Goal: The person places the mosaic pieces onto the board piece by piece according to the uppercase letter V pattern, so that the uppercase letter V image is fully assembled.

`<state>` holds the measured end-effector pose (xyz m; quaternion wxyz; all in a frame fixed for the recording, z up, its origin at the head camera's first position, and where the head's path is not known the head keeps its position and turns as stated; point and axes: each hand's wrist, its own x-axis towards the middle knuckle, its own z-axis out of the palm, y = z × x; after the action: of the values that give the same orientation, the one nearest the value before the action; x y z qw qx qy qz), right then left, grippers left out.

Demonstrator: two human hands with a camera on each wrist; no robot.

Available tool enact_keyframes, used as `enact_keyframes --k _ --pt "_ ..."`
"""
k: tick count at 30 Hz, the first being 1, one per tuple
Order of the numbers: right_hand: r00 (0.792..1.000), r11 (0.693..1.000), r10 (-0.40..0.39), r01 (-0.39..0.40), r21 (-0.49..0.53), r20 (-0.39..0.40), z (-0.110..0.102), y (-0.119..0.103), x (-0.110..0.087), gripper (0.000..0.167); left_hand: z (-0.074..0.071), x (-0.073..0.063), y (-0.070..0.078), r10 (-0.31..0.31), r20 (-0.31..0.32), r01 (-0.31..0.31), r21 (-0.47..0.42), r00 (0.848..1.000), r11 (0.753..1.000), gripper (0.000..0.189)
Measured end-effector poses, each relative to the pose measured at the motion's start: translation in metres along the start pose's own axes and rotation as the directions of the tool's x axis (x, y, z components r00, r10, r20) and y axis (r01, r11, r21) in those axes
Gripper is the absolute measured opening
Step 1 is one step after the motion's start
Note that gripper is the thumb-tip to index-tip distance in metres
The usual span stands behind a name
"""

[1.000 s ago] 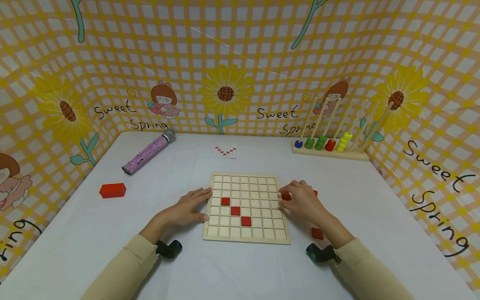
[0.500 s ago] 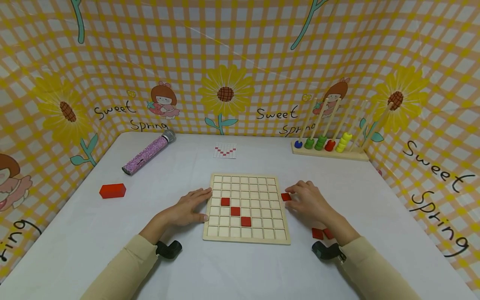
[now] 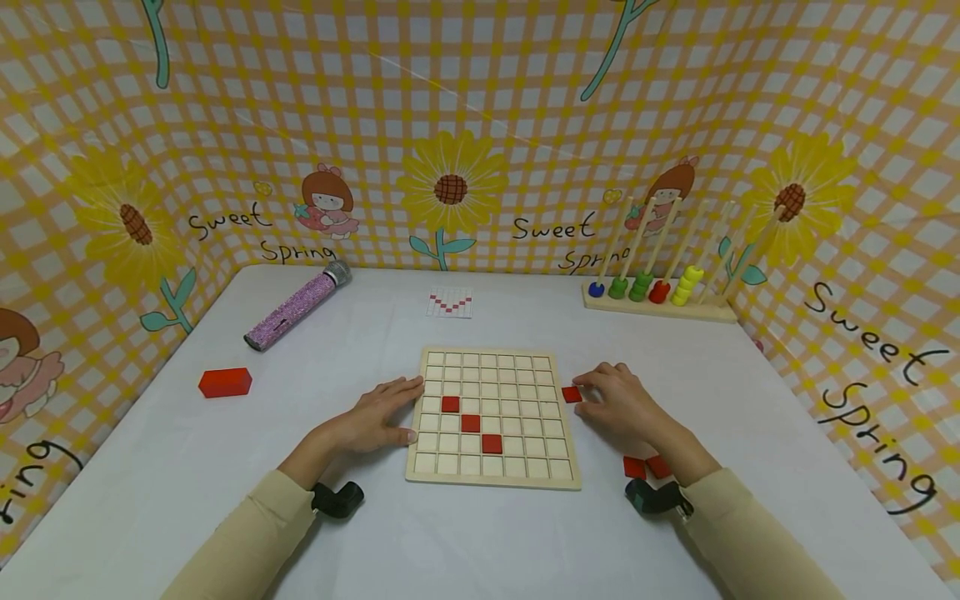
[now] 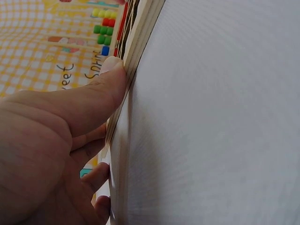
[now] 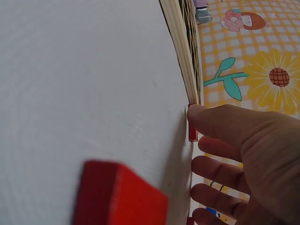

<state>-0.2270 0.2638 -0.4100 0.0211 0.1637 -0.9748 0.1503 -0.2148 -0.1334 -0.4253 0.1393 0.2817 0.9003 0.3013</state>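
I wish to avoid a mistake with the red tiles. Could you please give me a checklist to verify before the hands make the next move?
1. Left hand on the board: ok, its thumb and fingers touch the left edge.
2. Right hand on a tile: ok, thumb and fingertip pinch it.
3. That tile in a cell: not ok, it is outside the grid, by the right edge.
4. That tile lifted off the table: cannot tell.
5. Placed tiles in separate cells: ok, three form a diagonal.
6. Card visible: ok, its red V pattern shows behind the board.
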Motion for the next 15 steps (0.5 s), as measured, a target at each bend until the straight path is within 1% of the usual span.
enact_keyframes --k 10,15 --pt "1.000 1.000 -0.012 0.012 0.000 0.000 -0.0020 0.0023 0.0016 0.034 0.0005 -0.0009 -0.0014 0.018 -0.011 -0.018 0.005 1.000 1.000 0.075" --pt "1.000 1.000 -0.013 0.013 0.005 -0.011 0.0000 0.0033 0.0014 0.032 0.0007 -0.0002 -0.0014 0.017 -0.007 -0.017 0.006 1.000 1.000 0.075"
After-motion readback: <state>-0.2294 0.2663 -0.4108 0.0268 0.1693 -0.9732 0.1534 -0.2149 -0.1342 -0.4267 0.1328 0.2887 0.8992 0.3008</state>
